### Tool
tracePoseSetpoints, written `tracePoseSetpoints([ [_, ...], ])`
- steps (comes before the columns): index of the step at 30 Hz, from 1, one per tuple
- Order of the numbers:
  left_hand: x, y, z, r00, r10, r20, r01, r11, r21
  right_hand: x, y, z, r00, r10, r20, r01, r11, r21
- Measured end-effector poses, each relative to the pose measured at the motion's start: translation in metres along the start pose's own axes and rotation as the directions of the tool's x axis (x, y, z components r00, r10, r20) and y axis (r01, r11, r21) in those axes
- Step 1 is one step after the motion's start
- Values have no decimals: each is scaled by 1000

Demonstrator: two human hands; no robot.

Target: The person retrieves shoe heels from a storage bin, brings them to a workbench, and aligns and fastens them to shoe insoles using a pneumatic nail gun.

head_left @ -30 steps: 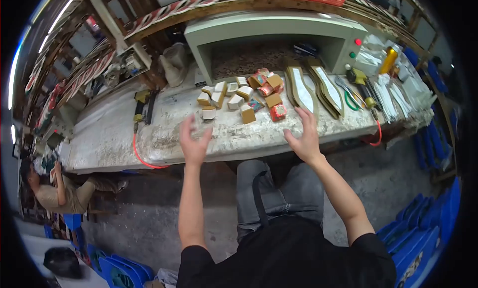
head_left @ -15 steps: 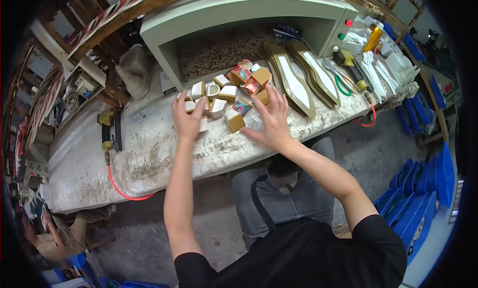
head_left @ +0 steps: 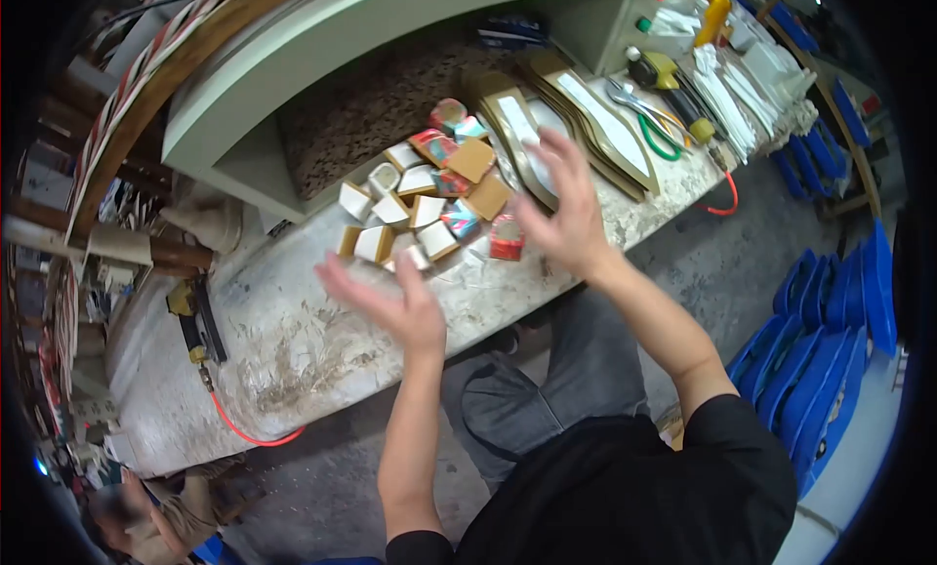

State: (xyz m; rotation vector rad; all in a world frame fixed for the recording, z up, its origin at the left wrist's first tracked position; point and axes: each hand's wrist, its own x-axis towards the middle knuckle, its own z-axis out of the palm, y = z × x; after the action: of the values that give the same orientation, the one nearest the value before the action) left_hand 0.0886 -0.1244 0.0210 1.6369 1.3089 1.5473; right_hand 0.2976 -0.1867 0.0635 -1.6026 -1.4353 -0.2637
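Note:
A loose pile of white block heels (head_left: pixel 427 212) with tan faces lies on the worktable, mixed with several red-patterned ones such as the heel (head_left: pixel 506 238) at the pile's right end. My left hand (head_left: pixel 395 306) is at the near left side of the pile, fingers spread, nothing in it. On the right, my right hand (head_left: pixel 571 209) is open and slightly blurred, between the pile and the stacked insoles (head_left: pixel 602 126). It partly covers the nearer insole stack (head_left: pixel 509 116). Whether either hand touches a heel I cannot tell.
Behind the pile stands a grey-green open cabinet (head_left: pixel 229 141). Pliers (head_left: pixel 634 101) and an air tool (head_left: pixel 673 77) lie at the right; another air tool (head_left: pixel 192 316) with a red hose lies left. Blue racks (head_left: pixel 800 370) stand right. Another person (head_left: pixel 161 516) sits lower left.
My hands have drawn back from the heels and opened wider. A red-patterned heel now shows at the pile's right end. The view has turned.

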Motion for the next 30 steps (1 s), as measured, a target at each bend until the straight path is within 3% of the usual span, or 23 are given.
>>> tracePoseSetpoints([
  [1, -15, 10, -16, 997, 42, -71, -49, 994, -101, 11, 21, -5, 999, 16, -50, -16, 1000, 1],
  [2, -38, 13, -34, 998, 25, -53, -29, 997, -71, 23, 32, -10, 995, 83, -49, -83, 997, 1],
  [3, -64, 16, -58, 980, 28, 199, 4, 987, -158, 35, 45, -10, 987, 159, 23, -158, 987, -43],
  [4, -89, 19, -80, 901, 36, 432, 73, 969, -234, 41, 58, -6, 967, 232, 102, -224, 971, -88],
  [5, -107, 22, -90, 764, 87, 639, 25, 986, -164, 47, 68, 2, 956, 241, 164, -214, 962, -170],
  [6, -122, 22, -96, 579, 112, 808, -34, 993, -113, 53, 74, 11, 944, 243, 222, -187, 951, -247],
  [7, -133, 11, -102, 589, 71, 805, -13, 997, -78, 64, 71, 13, 934, 246, 258, -189, 956, -226],
  [9, -156, -16, -130, 360, 101, 927, -479, 873, 91, 78, 63, 15, 713, 367, 597, -288, 930, -228],
  [11, -162, -7, -153, 507, 72, 859, -510, 829, 231, 81, 50, 15, 662, 365, 655, -322, 927, -192],
  [12, -167, 3, -170, 513, 39, 857, -502, 823, 264, 78, 40, 9, 622, 393, 677, -362, 911, -197],
  [14, -172, 20, -192, 586, -400, 705, -94, 831, 549, 73, 37, 2, 555, 447, 701, -435, 875, -213],
  [17, -156, 34, -199, 577, -362, 732, -207, 802, 560, 42, 48, -1, 566, 458, 686, -445, 870, -213],
  [19, -137, 53, -177, 734, -210, 646, -162, 870, 466, 34, 50, -2, 616, 456, 643, -430, 878, -211],
  [22, -102, 75, -119, 815, -111, 569, -104, 937, 333, 56, 51, 0, 742, 401, 537, -359, 914, -187],
  [24, -78, 85, -78, 864, 37, 503, -151, 970, 188, 40, 56, 7, 925, 321, 202, -296, 944, -144],
  [26, -52, 82, -33, 842, 219, 493, -325, 936, 138, 39, 63, 12, 967, 239, 87, -233, 970, -75],
  [27, -43, 77, -7, 844, 234, 483, -328, 937, 120, 37, 67, 13, 983, 183, -12, -183, 983, -4],
  [29, -34, 67, 33, 776, 445, 448, -597, 747, 293, 33, 75, 11, 972, 97, -213, -72, 990, 124],
  [30, -36, 65, 39, 770, 451, 451, -601, 751, 275, 33, 67, -1, 954, 256, -156, -201, 932, 300],
])
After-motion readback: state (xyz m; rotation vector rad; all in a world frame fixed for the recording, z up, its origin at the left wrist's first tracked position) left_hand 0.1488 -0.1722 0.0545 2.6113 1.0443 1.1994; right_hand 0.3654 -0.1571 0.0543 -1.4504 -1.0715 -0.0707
